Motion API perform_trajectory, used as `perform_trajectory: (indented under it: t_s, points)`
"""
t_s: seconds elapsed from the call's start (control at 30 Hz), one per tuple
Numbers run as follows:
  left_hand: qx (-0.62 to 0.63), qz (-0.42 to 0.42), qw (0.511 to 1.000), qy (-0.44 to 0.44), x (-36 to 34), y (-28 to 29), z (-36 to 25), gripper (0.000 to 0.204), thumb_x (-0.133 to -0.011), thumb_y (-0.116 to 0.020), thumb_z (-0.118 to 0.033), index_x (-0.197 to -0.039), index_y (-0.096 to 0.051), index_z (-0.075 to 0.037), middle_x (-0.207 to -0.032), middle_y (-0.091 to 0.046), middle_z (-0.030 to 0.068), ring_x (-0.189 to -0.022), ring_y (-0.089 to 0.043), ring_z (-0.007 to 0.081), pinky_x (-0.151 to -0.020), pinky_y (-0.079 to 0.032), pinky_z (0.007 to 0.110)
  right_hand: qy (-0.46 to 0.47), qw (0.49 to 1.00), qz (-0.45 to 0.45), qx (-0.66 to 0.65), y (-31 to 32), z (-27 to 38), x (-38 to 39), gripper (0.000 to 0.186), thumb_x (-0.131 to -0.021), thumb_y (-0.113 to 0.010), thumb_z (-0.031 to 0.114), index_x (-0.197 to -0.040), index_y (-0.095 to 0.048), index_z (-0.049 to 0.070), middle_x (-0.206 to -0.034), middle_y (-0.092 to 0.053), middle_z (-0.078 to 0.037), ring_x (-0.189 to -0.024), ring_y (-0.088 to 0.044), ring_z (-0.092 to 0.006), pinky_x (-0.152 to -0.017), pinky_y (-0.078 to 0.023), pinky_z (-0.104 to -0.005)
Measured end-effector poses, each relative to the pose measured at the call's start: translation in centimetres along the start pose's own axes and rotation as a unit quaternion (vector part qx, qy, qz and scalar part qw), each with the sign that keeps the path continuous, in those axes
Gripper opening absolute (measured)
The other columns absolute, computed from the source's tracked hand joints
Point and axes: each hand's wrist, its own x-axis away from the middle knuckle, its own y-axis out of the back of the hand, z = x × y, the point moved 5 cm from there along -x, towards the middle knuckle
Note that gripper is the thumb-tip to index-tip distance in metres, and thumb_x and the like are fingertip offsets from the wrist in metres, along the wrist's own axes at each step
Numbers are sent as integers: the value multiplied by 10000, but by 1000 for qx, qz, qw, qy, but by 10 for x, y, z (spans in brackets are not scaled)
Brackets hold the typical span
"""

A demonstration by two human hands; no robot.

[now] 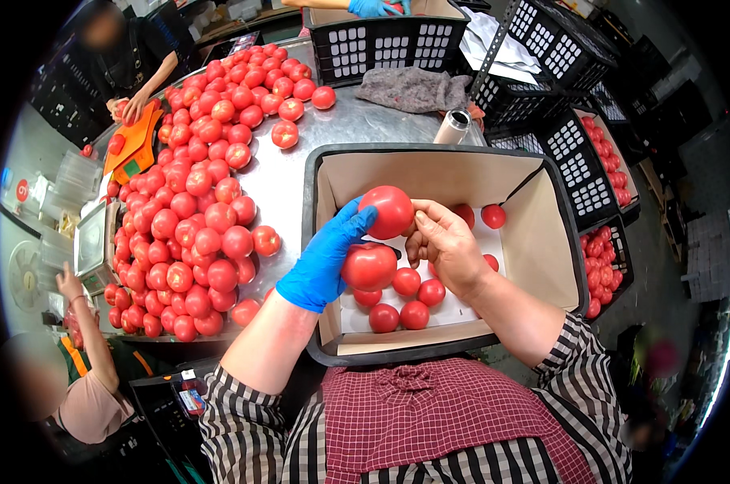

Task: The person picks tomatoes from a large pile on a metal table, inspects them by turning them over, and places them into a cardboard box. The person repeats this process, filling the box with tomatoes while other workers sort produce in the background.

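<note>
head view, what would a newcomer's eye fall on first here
A heap of red tomatoes on the metal table, left of centre, would probably draw the eye first. Near the middle, the left hand stands out in its bright blue glove, holding two tomatoes over a black-rimmed crate; the bare right hand is at the upper one.

Head-worn fisheye view, downward onto both hands (323, 256) (453, 248)

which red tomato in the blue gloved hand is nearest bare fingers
The upper, round red tomato, beside the bare right hand; the lower tomato sits farther off.
</note>
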Motion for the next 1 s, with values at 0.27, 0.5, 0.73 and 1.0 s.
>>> perform_trajectory:
  t_s: [0.27, 0.5, 0.73, 1.0]
  points:
    - [71, 22, 995, 73, -11, 8, 14, 581, -959, -543, -491, -1322, -494, -40, -1121, -631, 163, -918, -689, 284, -728, -616, 386, 29, 998, 48, -32, -3, 6, 2, 375, -1029, -459, 201, -1353, -482, 16, -1045, -610, -76, -739, -586, -97, -652, -504, -256]
    - [90, 37, 992, 84, -14, 10, 17, 645, -901, -583, -580, -1270, -544, -53, -1048, -654, 147, -875, -686, 247, -696, -609, 365, 65, 996, 26, 54, -3, 7, 1, 382, -1009, -532, 198, -1338, -491, 9, -960, -585, -33, -662, -518, -58, -580, -452, -214]
    - [68, 28, 993, 92, -11, 3, 17, 671, -865, -626, -602, -1237, -572, -47, -1034, -666, 146, -860, -686, 237, -717, -602, 347, 45, 991, 27, 122, -11, 5, 3, 437, -984, -597, 239, -1351, -467, 40, -833, -523, 30, -635, -460, -35, -528, -394, -205]
    - [85, 73, 989, 101, -9, -3, 18, 625, -906, -637, -482, -1295, -515, -9, -1114, -643, 189, -939, -684, 299, -780, -608, 401, 27, 993, 36, 106, -8, 3, 3, 441, -994, -572, 233, -1367, -449, 34, -827, -531, 23, -618, -464, -48, -521, -391, -213]
